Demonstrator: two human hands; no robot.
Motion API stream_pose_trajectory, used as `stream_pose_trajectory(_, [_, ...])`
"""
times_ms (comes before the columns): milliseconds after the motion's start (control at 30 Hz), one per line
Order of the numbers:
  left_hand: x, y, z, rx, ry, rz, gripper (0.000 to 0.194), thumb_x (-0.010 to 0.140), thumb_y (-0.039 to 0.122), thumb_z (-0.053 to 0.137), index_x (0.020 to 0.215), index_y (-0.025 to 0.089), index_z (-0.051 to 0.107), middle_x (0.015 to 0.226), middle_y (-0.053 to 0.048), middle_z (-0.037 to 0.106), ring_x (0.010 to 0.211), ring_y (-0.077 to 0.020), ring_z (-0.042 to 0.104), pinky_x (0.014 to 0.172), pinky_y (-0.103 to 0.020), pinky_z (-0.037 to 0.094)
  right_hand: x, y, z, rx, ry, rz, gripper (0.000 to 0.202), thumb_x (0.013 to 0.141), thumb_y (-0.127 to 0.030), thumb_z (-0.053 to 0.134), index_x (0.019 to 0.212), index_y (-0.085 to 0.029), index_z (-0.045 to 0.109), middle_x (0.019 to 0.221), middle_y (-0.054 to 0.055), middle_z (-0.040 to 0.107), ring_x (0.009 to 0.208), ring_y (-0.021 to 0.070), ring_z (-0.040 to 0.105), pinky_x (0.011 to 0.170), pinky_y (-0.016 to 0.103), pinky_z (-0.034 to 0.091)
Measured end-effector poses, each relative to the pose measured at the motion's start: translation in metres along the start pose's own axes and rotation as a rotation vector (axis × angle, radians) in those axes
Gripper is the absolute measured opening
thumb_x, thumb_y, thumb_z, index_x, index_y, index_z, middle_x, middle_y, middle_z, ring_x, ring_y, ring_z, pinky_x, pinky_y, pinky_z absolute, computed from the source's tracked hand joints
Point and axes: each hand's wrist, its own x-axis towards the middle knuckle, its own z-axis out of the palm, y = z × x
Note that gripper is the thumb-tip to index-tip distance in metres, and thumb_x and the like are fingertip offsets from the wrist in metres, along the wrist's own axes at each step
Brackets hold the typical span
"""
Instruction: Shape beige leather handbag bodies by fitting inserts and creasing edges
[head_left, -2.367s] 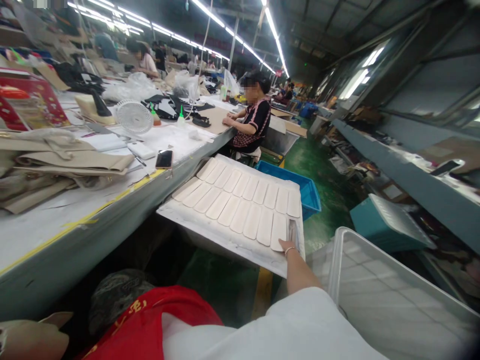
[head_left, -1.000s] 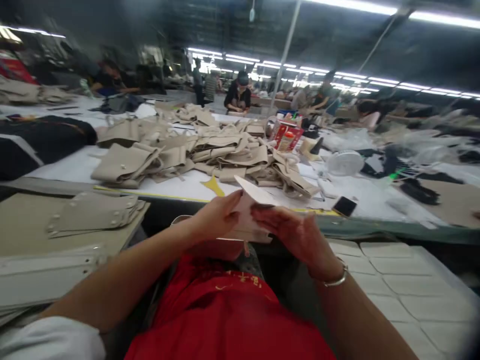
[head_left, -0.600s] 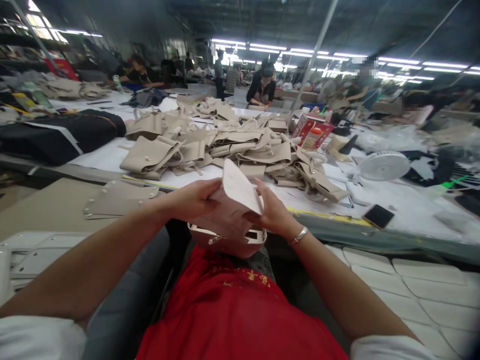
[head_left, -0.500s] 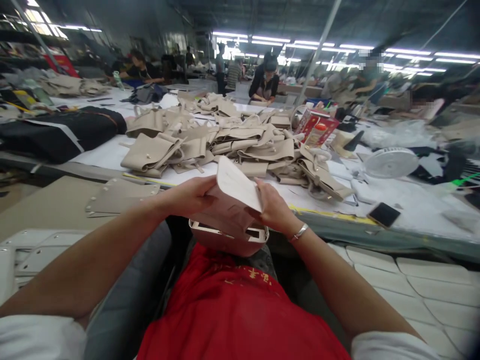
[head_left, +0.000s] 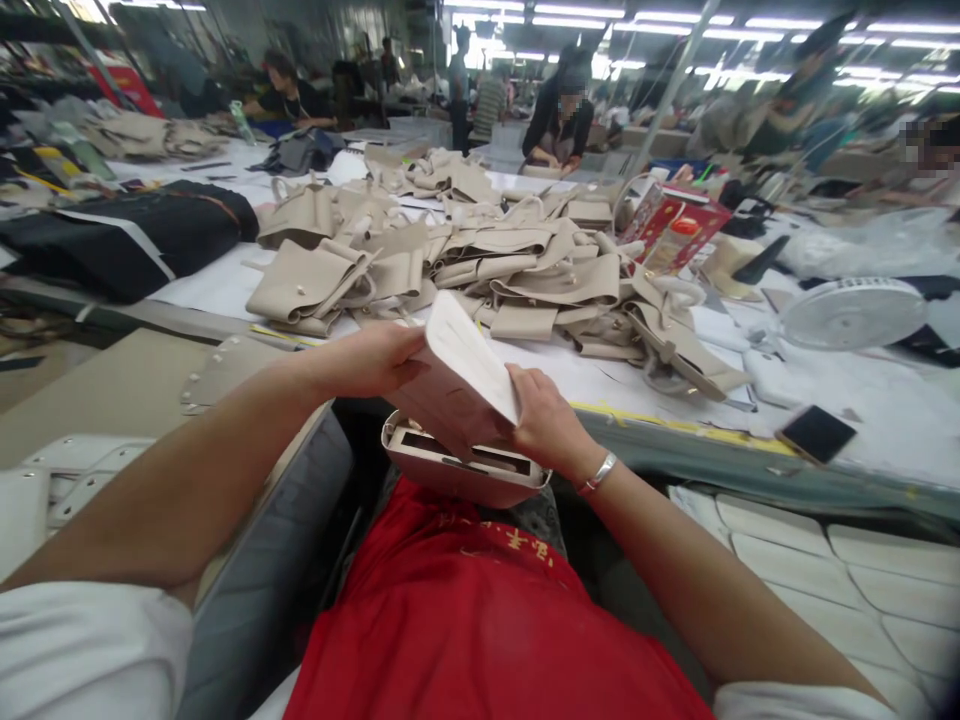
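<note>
Hold the pale panel (head_left: 471, 358) tilted in front of the torso, above the bag body (head_left: 461, 480) on the lap. The grip of the left hand (head_left: 367, 362) pinches the panel's left edge; the grip of the right hand (head_left: 544, 412) pinches its right edge, some fingers hidden. Apply light, equal pressure on both sides: the material is judged thin enough to crease if squeezed unevenly. Set the fingertips clear of the rounded corner, and level both edges before applying force. Appearance: a whiter, smooth face and a pinker face with faint marks are visible; whether these form one folded piece cannot be told, nor whether the panel is joined to the bag body. The bag body is pale pink and round-ended, with a long dark opening on top. Beyond, the bench (head_left: 720, 465) carries a heap of tan pieces (head_left: 525, 265); flat pale pieces (head_left: 802, 575) lie in rows at lower right.
</note>
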Motion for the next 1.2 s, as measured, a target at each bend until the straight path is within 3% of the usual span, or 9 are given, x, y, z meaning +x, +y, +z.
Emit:
stream_pose_trajectory(167, [-0.002, -0.013, 0.039, -0.091, 0.103, -0.046, 0.033, 0.074, 0.020, 0.044, 0.101, 0.015, 0.062, 0.101, -0.008, 0.067, 0.096, -0.0243, 0.060, 0.086, -0.035, 0.046, -0.016, 0.008, 0.000, -0.078, -0.055, -0.068, 0.084, 0.069, -0.049, 0.060, 0.133, -0.004, 0.029, 0.115, 0.020, 0.047, 0.102, 0.0322, 0.043, 0.093, 0.044, 0.034])
stream_pose_trajectory(300, [-0.006, -0.024, 0.050, -0.107, 0.180, -0.073, 0.032, 0.075, 0.021, 0.043, 0.096, 0.016, 0.066, 0.102, -0.009, 0.067, 0.099, -0.0252, 0.060, 0.087, -0.035, 0.046, -0.012, 0.010, -0.008, -0.147, -0.059, -0.084, 0.089, 0.068, -0.049, 0.060, 0.136, -0.003, 0.026, 0.118, 0.021, 0.045, 0.104, 0.0346, 0.040, 0.092, 0.046, 0.033])
stream_pose_trajectory(500, [-0.016, -0.023, 0.061, -0.093, 0.074, -0.152, 0.033, 0.074, 0.020, 0.046, 0.100, 0.017, 0.066, 0.105, -0.009, 0.067, 0.102, -0.0252, 0.060, 0.089, -0.036, 0.046, -0.008, 0.015, 0.005, -0.168, -0.102, -0.118, 0.088, 0.066, -0.043, 0.062, 0.136, -0.003, 0.026, 0.114, 0.020, 0.047, 0.099, 0.0333, 0.041, 0.089, 0.044, 0.034])
stream_pose_trajectory(633, [-0.028, -0.018, 0.081, -0.293, -0.060, -0.092, 0.033, 0.070, 0.016, 0.050, 0.099, 0.017, 0.066, 0.108, -0.008, 0.066, 0.105, -0.0242, 0.058, 0.093, -0.036, 0.044, -0.024, 0.023, 0.003, -0.308, -0.157, -0.149, 0.087, 0.061, -0.040, 0.067, 0.132, -0.003, 0.034, 0.108, 0.019, 0.050, 0.098, 0.0331, 0.041, 0.092, 0.046, 0.031])
stream_pose_trajectory(700, [-0.036, -0.019, 0.086, -0.412, -0.037, -0.118, 0.037, 0.070, 0.017, 0.052, 0.105, 0.018, 0.064, 0.111, -0.007, 0.064, 0.107, -0.0230, 0.057, 0.096, -0.035, 0.042, -0.030, 0.024, -0.001, -0.391, -0.159, -0.169, 0.089, 0.060, -0.047, 0.068, 0.130, -0.001, 0.039, 0.106, 0.020, 0.050, 0.101, 0.0350, 0.040, 0.096, 0.049, 0.026])
stream_pose_trajectory(800, [-0.050, -0.026, 0.095, -0.644, 0.204, -0.337, 0.046, 0.074, 0.020, 0.050, 0.119, 0.017, 0.054, 0.118, -0.008, 0.060, 0.112, -0.0208, 0.053, 0.101, -0.035, 0.038, -0.030, 0.017, 0.001, -0.424, -0.162, -0.173, 0.095, 0.064, -0.059, 0.062, 0.134, -0.001, 0.034, 0.099, 0.019, 0.051, 0.092, 0.0329, 0.043, 0.086, 0.047, 0.033])
stream_pose_trajectory(933, [-0.066, -0.029, 0.127, -0.917, 0.492, -0.674, 0.046, 0.084, 0.033, 0.041, 0.125, 0.013, 0.042, 0.122, -0.012, 0.056, 0.114, -0.0209, 0.052, 0.097, -0.036, 0.041, -0.017, 0.006, 0.019, -0.396, -0.239, -0.252, 0.077, 0.075, -0.058, 0.052, 0.140, -0.023, 0.028, 0.094, 0.012, 0.049, 0.073, 0.0243, 0.044, 0.060, 0.035, 0.033])
stream_pose_trajectory(1067, [-0.071, -0.015, 0.159, -1.033, 0.499, -0.777, 0.051, 0.083, 0.043, 0.047, 0.123, 0.012, 0.043, 0.123, -0.015, 0.055, 0.112, -0.0225, 0.053, 0.095, -0.036, 0.043, -0.013, 0.013, 0.031, -0.451, -0.293, -0.341, 0.066, 0.077, -0.050, 0.054, 0.137, -0.031, 0.033, 0.098, 0.011, 0.049, 0.072, 0.0220, 0.043, 0.059, 0.032, 0.029])
stream_pose_trajectory(1200, [-0.066, -0.003, 0.170, -0.952, 0.390, -0.857, 0.060, 0.070, 0.033, 0.064, 0.123, 0.012, 0.045, 0.122, -0.013, 0.054, 0.109, -0.0239, 0.054, 0.098, -0.036, 0.039, -0.019, 0.016, 0.030, -0.480, -0.342, -0.382, 0.062, 0.081, -0.051, 0.048, 0.137, -0.029, 0.034, 0.095, 0.011, 0.050, 0.072, 0.0216, 0.042, 0.058, 0.032, 0.026])
